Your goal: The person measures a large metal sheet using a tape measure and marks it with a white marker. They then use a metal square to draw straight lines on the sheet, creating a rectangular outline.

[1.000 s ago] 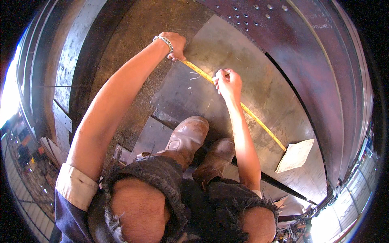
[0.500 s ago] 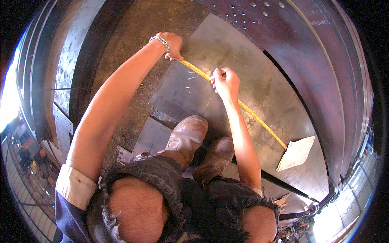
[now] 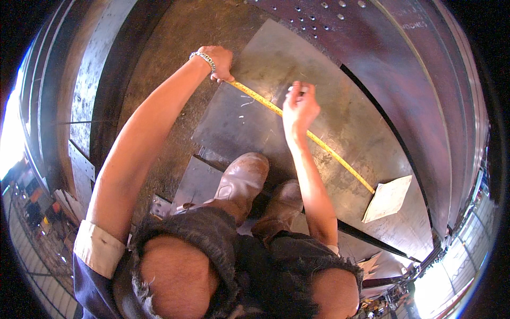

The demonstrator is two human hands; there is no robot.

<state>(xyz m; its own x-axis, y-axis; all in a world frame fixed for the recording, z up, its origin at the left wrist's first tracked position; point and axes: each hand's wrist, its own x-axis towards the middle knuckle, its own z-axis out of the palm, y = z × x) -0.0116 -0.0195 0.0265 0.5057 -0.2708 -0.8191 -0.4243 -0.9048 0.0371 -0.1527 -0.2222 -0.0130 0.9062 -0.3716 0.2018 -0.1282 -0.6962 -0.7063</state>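
Note:
A yellow tape measure blade (image 3: pixel 336 156) stretches diagonally over a grey metal plate (image 3: pixel 348 114). At the plate's left edge, my left hand (image 3: pixel 218 59), with a chain bracelet on its wrist, is closed on the blade's far end. My right hand (image 3: pixel 300 110) is raised over the blade near the plate's middle, slightly blurred. Its fingers pinch a small whitish piece that looks like chalk (image 3: pixel 290 89). The forearm passes above the blade and hides part of it. Short white marks lie on the plate beside the tape.
A pale sheet of paper (image 3: pixel 389 200) rests at the tape's right end. Along the right stands a large dark reddish steel piece (image 3: pixel 382 58) with holes. My boots (image 3: pixel 243 178) are at the plate's near edge. Steel beams (image 3: pixel 95 69) run along the left.
My right hand has lifted from the tape and moved slightly right, away from the blade. My left hand keeps its hold on the tape's end. The whole view has shifted a little.

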